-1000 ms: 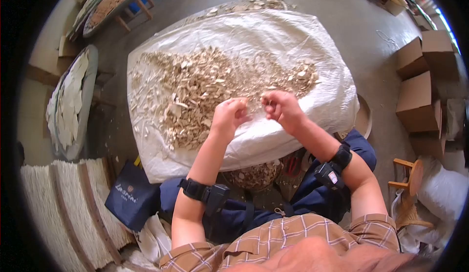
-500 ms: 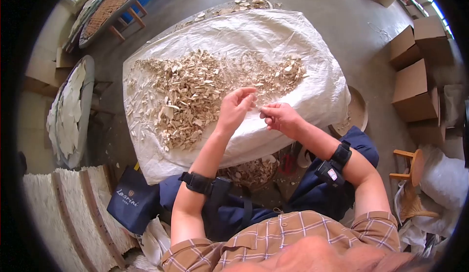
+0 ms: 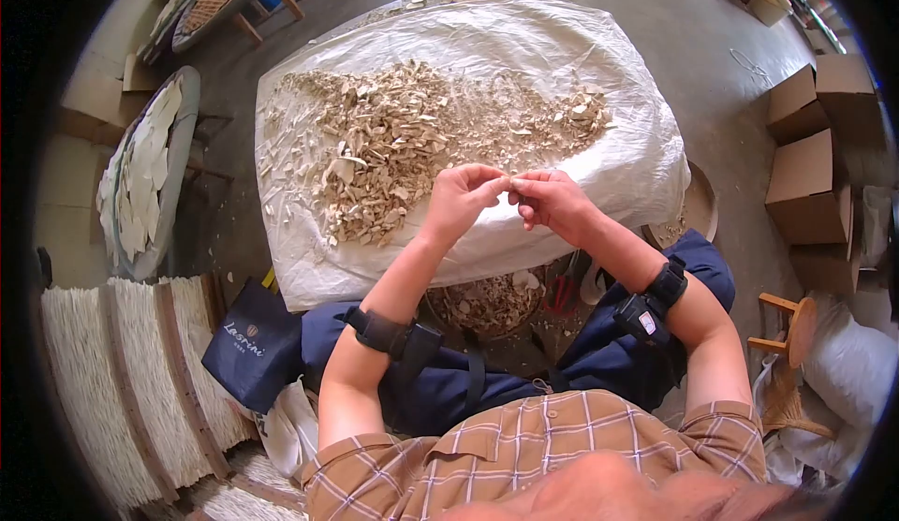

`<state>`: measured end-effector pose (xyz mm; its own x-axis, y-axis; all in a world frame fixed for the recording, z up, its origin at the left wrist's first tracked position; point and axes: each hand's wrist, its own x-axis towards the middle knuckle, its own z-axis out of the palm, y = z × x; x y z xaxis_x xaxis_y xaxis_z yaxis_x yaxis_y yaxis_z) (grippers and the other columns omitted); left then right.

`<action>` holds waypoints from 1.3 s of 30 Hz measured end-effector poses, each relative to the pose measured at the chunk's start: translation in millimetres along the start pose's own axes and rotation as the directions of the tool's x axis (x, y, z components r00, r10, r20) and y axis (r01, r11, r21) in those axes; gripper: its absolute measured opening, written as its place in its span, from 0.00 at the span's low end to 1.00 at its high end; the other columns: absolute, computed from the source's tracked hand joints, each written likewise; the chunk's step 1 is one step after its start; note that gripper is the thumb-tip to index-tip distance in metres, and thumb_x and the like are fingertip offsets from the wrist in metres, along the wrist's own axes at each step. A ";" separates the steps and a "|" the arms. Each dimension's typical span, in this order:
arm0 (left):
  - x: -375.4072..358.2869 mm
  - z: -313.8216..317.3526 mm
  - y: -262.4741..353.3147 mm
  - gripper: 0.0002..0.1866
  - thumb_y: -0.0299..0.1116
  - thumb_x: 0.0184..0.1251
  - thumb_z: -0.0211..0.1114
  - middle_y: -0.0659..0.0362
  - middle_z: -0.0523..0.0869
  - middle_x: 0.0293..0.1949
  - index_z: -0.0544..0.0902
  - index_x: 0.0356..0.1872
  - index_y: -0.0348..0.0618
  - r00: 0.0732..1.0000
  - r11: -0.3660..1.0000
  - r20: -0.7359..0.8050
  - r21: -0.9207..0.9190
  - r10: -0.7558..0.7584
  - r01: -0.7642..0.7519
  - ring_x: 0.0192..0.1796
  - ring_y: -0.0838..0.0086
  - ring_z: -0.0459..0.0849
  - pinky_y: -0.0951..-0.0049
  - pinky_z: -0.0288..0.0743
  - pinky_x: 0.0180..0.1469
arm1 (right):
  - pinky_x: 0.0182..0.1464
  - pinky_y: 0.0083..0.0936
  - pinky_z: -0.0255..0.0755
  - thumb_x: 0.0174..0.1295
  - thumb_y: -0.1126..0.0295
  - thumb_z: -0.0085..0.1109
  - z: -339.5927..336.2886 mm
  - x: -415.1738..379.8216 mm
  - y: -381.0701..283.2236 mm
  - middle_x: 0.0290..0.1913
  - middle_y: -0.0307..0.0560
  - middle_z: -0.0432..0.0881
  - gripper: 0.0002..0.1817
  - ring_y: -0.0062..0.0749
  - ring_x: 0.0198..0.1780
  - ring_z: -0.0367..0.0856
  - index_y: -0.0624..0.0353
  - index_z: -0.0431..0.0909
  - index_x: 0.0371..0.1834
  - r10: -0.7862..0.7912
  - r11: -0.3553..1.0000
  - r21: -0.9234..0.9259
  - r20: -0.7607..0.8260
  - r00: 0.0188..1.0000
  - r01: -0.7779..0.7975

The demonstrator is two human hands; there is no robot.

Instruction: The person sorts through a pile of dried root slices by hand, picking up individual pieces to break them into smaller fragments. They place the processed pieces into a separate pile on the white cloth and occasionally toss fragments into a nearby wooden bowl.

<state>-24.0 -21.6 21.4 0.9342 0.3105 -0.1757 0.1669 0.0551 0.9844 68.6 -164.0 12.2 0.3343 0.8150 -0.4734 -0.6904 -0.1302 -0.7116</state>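
Observation:
Over the near edge of the white sheet, my left hand and my right hand meet at the fingertips. Each is closed in a pinch of thumb and forefinger. Whatever lies between the tips is too small to name. Just beyond my left hand spreads a heap of dry beige chips, with finer crumbs and a smaller pile of flakes farther right.
Below the sheet's edge stands a container of chips, near red-handled scissors. A round tray sits at right. Cardboard boxes, a wooden stool, a dark bag and a rack of pale sheets stand around.
My left hand, with its fingers apart before, has closed into a pinch and now meets my right fingertips. The view has shifted, so the sheet appears higher and farther right.

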 end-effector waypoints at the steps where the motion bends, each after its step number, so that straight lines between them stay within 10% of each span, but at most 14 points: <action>1: -0.4 -2.1 -1.4 0.08 0.29 0.56 0.61 0.60 0.81 0.27 0.80 0.33 0.34 1.000 1.000 -0.005 -0.002 -0.002 0.002 0.27 0.82 0.77 0.84 0.72 0.30 | 0.23 0.17 0.70 0.59 0.65 0.50 5.3 -1.9 -3.7 0.26 0.37 0.73 0.10 0.15 0.21 0.70 0.62 0.73 0.35 -0.032 0.998 -0.052 -0.028 0.999 0.030; 6: -6.0 -9.8 0.1 0.09 0.30 0.54 0.63 0.60 0.81 0.27 0.79 0.32 0.34 0.998 0.988 -0.036 -0.144 -0.056 0.050 0.26 0.82 0.76 0.84 0.72 0.30 | 0.16 0.16 0.66 0.60 0.65 0.49 22.1 -3.6 -3.3 0.15 0.37 0.71 0.13 0.17 0.15 0.68 0.65 0.75 0.27 -0.266 0.854 -0.466 -0.009 0.964 0.231; 18: -37.5 -22.0 10.8 0.09 0.31 0.57 0.60 0.60 0.81 0.29 0.78 0.35 0.36 0.993 0.901 0.112 -0.426 -0.034 0.079 0.31 0.80 0.79 0.80 0.76 0.35 | 0.16 0.14 0.66 0.61 0.70 0.44 56.9 -30.6 -8.7 0.17 0.35 0.69 0.11 0.15 0.16 0.68 0.66 0.74 0.32 -0.362 0.692 -0.630 0.121 0.924 0.353; 27: -24.9 -9.4 9.5 0.07 0.29 0.62 0.53 0.57 0.80 0.32 0.75 0.37 0.37 0.945 0.619 0.290 -0.773 0.155 0.136 0.34 0.75 0.79 0.72 0.75 0.41 | 0.12 0.14 0.58 0.56 0.71 0.47 55.2 -31.7 -31.7 0.14 0.34 0.65 0.09 0.13 0.11 0.57 0.64 0.73 0.24 -0.183 0.969 -0.151 0.106 0.977 0.198; 31: -16.3 1.6 8.5 0.07 0.32 0.62 0.55 0.60 0.77 0.26 0.74 0.34 0.38 0.987 0.709 0.159 -0.691 -0.037 0.138 0.30 0.77 0.78 0.75 0.76 0.36 | 0.11 0.14 0.57 0.56 0.71 0.47 35.6 -16.7 -27.7 0.15 0.33 0.65 0.09 0.13 0.11 0.58 0.64 0.74 0.23 -0.208 0.968 -0.127 0.089 0.974 0.218; 33: -11.8 2.8 7.2 0.08 0.34 0.62 0.55 0.62 0.76 0.24 0.74 0.32 0.39 0.999 0.862 0.038 -0.504 -0.036 0.050 0.27 0.79 0.76 0.77 0.75 0.33 | 0.15 0.20 0.61 0.55 0.71 0.48 35.2 -12.1 -26.6 0.15 0.37 0.68 0.09 0.19 0.14 0.64 0.64 0.74 0.22 -0.401 0.711 -0.635 -0.013 0.916 0.303; 34: -11.3 4.5 5.2 0.09 0.36 0.62 0.55 0.63 0.74 0.22 0.73 0.29 0.40 0.997 0.958 -0.075 -0.286 0.003 -0.024 0.24 0.81 0.75 0.79 0.75 0.30 | 0.23 0.26 0.65 0.53 0.71 0.49 32.6 -4.1 -23.2 0.17 0.45 0.71 0.08 0.28 0.19 0.70 0.64 0.74 0.22 -0.699 0.269 -0.794 0.228 0.678 0.545; 39: -6.9 1.0 -3.2 0.11 0.37 0.64 0.53 0.65 0.71 0.20 0.70 0.27 0.42 0.992 0.983 0.115 -0.184 0.047 -0.026 0.21 0.85 0.71 0.83 0.69 0.25 | 0.28 0.29 0.65 0.51 0.72 0.49 23.6 -5.0 -24.0 0.20 0.51 0.72 0.07 0.38 0.23 0.71 0.63 0.74 0.22 -0.638 0.096 -0.843 0.356 0.683 0.529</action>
<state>-30.7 -24.9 19.4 0.9712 0.2013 -0.1277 0.0819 0.2212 0.9718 68.4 -151.6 44.0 0.4406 0.8406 0.3150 0.6515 -0.0580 -0.7564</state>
